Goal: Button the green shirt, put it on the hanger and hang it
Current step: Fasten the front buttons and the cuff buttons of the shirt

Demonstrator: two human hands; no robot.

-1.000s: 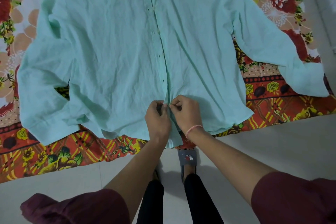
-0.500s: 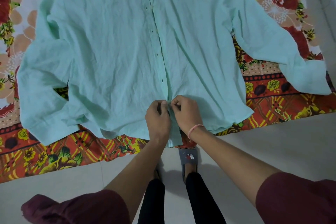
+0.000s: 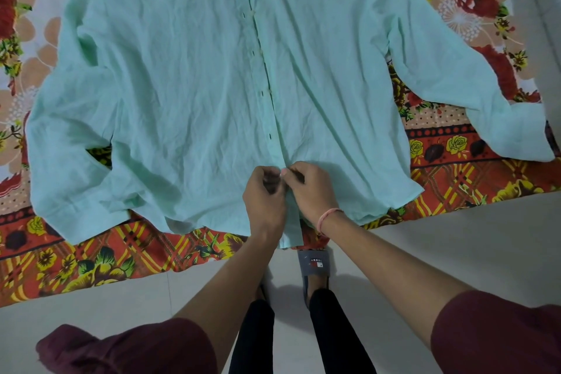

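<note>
On my feed: pale tiled floor point(image 3: 455, 255) across the bottom, one grout line point(image 3: 168, 291) showing left of centre. Above it a floral sheet point(image 3: 100, 261), red-orange border with yellow roses, white middle with peach and red blooms. Can't tell if it covers a bed or a mat. Pale strip point(image 3: 546, 9) at top right, wall or floor unclear. Light soft and even.

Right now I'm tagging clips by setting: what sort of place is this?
Probably a home bedroom: floral bedsheet under the green shirt, pale tiled floor, a slipper on the foot.
</note>
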